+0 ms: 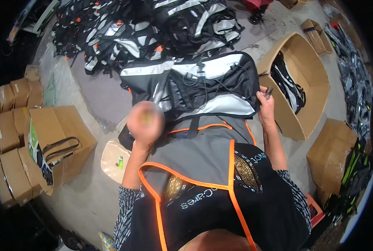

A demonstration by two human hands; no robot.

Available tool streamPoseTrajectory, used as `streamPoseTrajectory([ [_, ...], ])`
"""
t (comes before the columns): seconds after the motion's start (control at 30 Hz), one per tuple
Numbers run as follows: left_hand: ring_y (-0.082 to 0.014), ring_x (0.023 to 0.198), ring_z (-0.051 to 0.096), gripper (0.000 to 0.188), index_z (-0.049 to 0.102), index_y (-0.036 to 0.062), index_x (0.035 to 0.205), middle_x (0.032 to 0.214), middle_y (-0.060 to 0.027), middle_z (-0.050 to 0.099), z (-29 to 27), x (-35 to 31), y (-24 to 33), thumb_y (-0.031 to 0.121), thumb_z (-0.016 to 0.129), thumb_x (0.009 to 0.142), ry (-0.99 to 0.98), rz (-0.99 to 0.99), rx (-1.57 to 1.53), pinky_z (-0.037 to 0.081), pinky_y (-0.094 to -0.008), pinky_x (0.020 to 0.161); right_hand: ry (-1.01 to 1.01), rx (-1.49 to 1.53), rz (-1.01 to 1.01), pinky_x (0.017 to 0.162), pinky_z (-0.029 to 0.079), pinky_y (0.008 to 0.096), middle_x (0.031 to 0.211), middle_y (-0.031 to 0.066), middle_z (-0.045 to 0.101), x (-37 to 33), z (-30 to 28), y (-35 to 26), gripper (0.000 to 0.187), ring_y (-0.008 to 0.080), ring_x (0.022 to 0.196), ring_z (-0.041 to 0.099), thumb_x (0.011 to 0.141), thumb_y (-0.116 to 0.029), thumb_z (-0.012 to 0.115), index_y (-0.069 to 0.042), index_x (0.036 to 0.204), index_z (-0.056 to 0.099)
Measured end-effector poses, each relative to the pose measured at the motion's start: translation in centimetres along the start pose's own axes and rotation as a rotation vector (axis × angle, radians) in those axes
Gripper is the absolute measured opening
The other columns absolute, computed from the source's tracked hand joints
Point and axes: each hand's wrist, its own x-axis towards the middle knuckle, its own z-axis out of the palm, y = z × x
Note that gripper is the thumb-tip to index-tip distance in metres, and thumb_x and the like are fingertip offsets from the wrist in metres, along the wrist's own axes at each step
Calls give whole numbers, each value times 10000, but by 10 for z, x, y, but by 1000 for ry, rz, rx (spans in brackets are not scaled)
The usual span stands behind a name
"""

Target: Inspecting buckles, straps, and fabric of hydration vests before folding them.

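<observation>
Head view shows you a black and grey backpack (pixel 190 85), which lies spread crosswise in front of you and partly over your grey apron (pixel 190 154); perhaps this keeps its straps and cords within easy reach.

Your right hand (pixel 266 106) is at the right end of the backpack, fingers closed around a small dark tool (pixel 268 90), with the thumb side against the edge, maybe to steady this end. Your left hand (pixel 146 123) is at the near left corner of the backpack, but it is blurred, so I cannot tell whether its fingers are apart or clamped on something.

Just right of the backpack stands a carton (pixel 316 71) with another bag (pixel 287 83) inside, probably placed so close for short reaching. Beyond the backpack is a pile of bags (pixel 148 37).
</observation>
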Motion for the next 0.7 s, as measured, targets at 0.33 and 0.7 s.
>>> streamPoseTrajectory([
  [0.33, -271, 702, 547, 468, 513, 41, 1052, 908, -111, 535, 81, 1, -1, 116, 689, 625, -464, 479, 551, 450, -338, 584, -42, 238, 50, 711, 416, 183, 895, 40, 595, -11, 6, -29, 159, 83, 762, 533, 870, -64, 531, 5, 1012, 554],
  [0.7, -288, 700, 556, 355, 498, 42, 985, 834, -113, 520, 90, 1, -7, 58, 604, 646, -541, 443, 615, 452, -363, 578, -99, 31, -49, 689, 402, 170, 844, 14, 574, -7, 0, -28, 117, 67, 712, 504, 863, -46, 542, -9, 973, 554],
])
